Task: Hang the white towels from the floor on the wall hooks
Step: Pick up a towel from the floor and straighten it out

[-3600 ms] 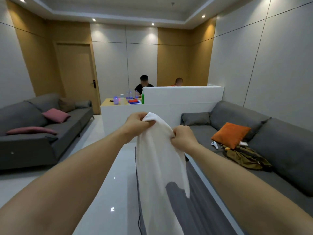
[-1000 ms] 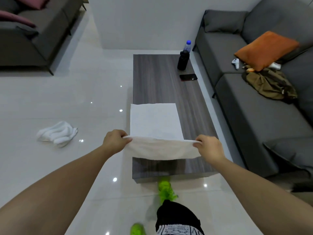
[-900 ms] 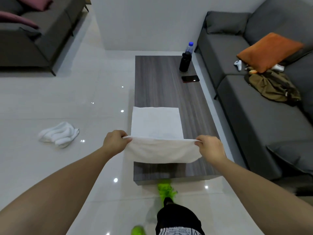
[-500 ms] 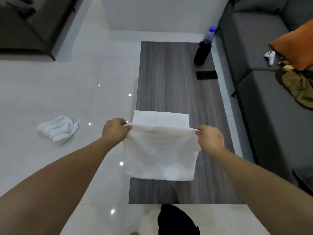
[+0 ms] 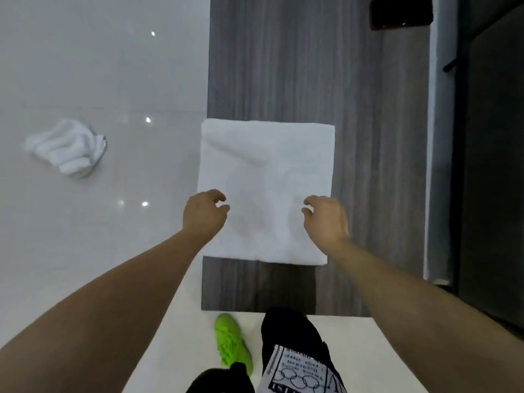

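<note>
A white towel [image 5: 266, 177] lies folded flat on the near end of the dark wood coffee table [image 5: 354, 80], its left edge at the table's left edge. My left hand [image 5: 205, 212] hovers over the towel's left side with fingers loosely curled, holding nothing. My right hand [image 5: 326, 218] hovers over its right side, fingers also relaxed and empty. A second white towel [image 5: 66, 146] lies crumpled on the glossy floor to the left. No wall hooks are in view.
A dark phone [image 5: 401, 12] lies at the table's far right. A grey sofa [image 5: 493, 137] runs along the right side. My green shoe [image 5: 231, 341] and black shorts stand on the white tiled floor [image 5: 99, 66] just before the table.
Both hands folded the towel over toward me, laid it flat on the table and let go. The view tilted further down and closer to the table.
</note>
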The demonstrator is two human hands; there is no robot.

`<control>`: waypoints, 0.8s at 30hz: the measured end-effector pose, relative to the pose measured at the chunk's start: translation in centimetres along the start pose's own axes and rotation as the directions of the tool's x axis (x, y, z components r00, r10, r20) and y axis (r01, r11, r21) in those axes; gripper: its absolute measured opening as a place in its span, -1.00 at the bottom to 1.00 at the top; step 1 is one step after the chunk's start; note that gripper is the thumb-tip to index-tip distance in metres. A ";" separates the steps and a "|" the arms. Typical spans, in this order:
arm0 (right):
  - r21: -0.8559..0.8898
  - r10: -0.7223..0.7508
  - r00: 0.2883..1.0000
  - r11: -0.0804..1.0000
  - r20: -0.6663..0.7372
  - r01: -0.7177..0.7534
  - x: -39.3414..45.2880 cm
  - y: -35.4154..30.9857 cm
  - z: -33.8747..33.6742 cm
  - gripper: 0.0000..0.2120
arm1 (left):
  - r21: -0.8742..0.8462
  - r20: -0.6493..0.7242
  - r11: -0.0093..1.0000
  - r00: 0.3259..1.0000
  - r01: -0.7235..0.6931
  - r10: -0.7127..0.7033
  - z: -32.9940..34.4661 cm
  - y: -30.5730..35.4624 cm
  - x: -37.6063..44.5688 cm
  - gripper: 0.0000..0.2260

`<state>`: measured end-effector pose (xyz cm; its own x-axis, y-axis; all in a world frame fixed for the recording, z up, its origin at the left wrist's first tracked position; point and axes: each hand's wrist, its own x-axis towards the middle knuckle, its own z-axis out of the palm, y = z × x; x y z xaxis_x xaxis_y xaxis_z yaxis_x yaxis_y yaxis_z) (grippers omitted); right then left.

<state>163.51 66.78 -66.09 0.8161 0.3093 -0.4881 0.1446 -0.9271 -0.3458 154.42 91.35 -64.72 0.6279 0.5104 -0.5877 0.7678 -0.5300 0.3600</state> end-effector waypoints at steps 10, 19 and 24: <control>-0.105 -0.215 0.958 0.966 0.192 0.238 -7.4 2.5 12.0 -0.87 | 0.417 0.350 0.802 0.890 -0.428 0.293 9.6 -7.2 -4.8 -0.79; -0.077 -0.312 0.948 0.946 0.058 0.316 -6.9 3.4 12.8 -0.83 | 0.509 0.260 0.697 0.862 -0.506 0.436 10.3 -7.6 -4.5 -0.91; -0.056 -0.207 0.978 0.976 0.038 0.209 -7.9 1.9 9.6 -0.77 | 0.458 0.223 0.760 0.887 -0.461 0.404 7.3 -6.4 -6.2 -0.88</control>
<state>151.95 64.62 -70.54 0.7468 0.5026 -0.4355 0.3431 -0.8522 -0.3950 144.65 86.64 -68.71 0.8384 0.0876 -0.5379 0.2355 -0.9484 0.2125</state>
